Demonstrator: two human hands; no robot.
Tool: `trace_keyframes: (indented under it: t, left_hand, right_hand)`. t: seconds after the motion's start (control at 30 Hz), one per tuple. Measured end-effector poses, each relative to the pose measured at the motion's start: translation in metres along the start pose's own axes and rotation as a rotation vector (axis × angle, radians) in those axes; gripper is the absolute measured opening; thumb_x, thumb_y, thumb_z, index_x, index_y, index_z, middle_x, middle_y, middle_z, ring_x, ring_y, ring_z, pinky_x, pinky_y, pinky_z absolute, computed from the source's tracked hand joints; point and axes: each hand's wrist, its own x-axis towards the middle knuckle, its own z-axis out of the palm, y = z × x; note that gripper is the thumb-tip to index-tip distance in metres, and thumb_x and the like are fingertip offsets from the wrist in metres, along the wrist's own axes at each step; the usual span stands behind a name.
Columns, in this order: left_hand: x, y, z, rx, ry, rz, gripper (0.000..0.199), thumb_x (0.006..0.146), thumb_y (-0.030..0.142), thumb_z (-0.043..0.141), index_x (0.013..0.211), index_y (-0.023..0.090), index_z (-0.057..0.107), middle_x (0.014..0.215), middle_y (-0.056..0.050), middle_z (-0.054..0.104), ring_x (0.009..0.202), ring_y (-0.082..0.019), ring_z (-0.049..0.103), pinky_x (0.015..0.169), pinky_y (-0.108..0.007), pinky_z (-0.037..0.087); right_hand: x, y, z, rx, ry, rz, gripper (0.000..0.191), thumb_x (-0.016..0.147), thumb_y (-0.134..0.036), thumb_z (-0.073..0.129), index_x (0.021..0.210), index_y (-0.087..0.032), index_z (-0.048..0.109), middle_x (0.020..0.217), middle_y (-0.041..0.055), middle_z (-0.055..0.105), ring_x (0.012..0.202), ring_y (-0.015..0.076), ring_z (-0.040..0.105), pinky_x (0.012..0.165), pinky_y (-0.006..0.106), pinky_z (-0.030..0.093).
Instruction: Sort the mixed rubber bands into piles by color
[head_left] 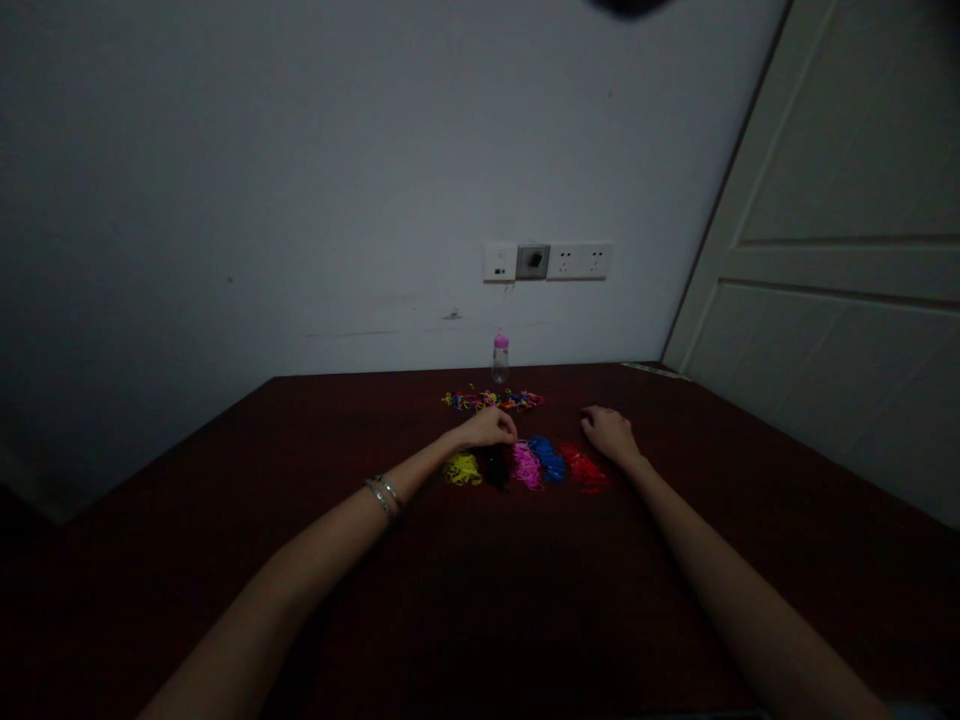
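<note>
My left hand (489, 428) is closed, its fingertips pinched at the top of the pink pile (527, 465); whatever they hold is too small to name. Beside that pile lie a black pile (496, 467) and a yellow pile (463, 469) to the left, and a blue pile (548, 459) and a red pile (583, 468) to the right. They look like small loose bands. My right hand (609, 432) rests on the table just above the red pile, fingers lying flat. A mixed multicolour heap (491, 400) stretches behind my left hand.
A clear bottle with a pink top (500, 362) stands behind the mixed heap on the dark red table (480, 580). Sockets and switches (547, 262) are on the wall behind. A pale door (847, 230) is at the right. A flat strip (654, 371) lies at the table's back right.
</note>
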Motion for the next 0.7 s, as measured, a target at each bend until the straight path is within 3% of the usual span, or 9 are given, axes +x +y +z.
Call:
trace_keyframes:
  t: [0.23, 0.43, 0.7]
  left_hand:
    - [0.011, 0.009, -0.002, 0.046, 0.034, 0.004, 0.024, 0.065, 0.022, 0.059, 0.08, 0.008, 0.071, 0.065, -0.003, 0.062, 0.06, -0.01, 0.051, 0.056, -0.019, 0.037]
    - [0.026, 0.024, 0.009, 0.135, -0.054, 0.029, 0.02, 0.063, 0.016, 0.058, 0.077, 0.01, 0.071, 0.063, -0.001, 0.062, 0.057, -0.009, 0.052, 0.055, -0.018, 0.038]
    - [0.036, 0.022, 0.012, 0.182, -0.123, 0.018, 0.019, 0.06, 0.01, 0.057, 0.073, 0.01, 0.07, 0.061, -0.002, 0.063, 0.056, -0.01, 0.054, 0.053, -0.017, 0.039]
  right_hand:
    - [0.0, 0.0, 0.0, -0.001, 0.0, 0.006, 0.038, 0.085, -0.027, 0.036, 0.114, -0.018, 0.059, 0.121, 0.0095, 0.058, 0.11, 0.0256, 0.05, 0.091, 0.041, 0.038]
    - [0.0, 0.0, -0.002, -0.006, -0.013, 0.01, 0.039, 0.085, -0.028, 0.037, 0.115, -0.018, 0.059, 0.122, 0.01, 0.058, 0.111, 0.025, 0.05, 0.092, 0.04, 0.037]
    - [0.0, -0.001, -0.001, 0.009, -0.005, 0.015, 0.038, 0.085, -0.027, 0.038, 0.114, -0.018, 0.059, 0.121, 0.0093, 0.058, 0.111, 0.0244, 0.05, 0.092, 0.038, 0.037]
